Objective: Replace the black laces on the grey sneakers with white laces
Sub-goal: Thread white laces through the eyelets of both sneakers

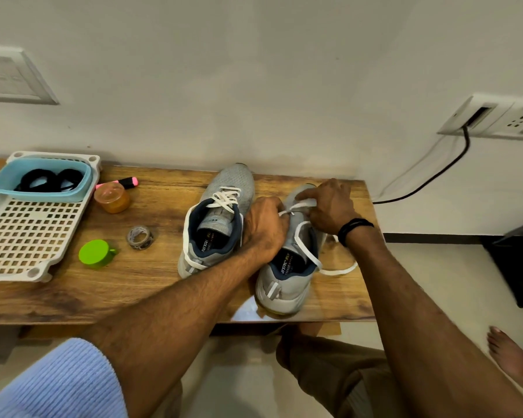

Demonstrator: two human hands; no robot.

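While you lace: both hands on right sneaker (284, 285).
Left hand (264, 227): pinches the white lace (338, 271).
Right hand (329, 206): curled over forefoot (grip hidden, cannot tell).

Left arm: light blue ribbed sleeve (58, 384) at 7 o'clock, forearm bare and hairy down to the left hand (264, 227). Right hand (332, 206): black band (354, 230) round the wrist. Legs: brown shorts (338, 366) at 5 o'clock; bare foot (509, 354) at 4 o'clock.

A room in a home is suggested. A wooden table (133, 285) is set against a plain wall (254, 86) fitted with a wall socket (517, 122).
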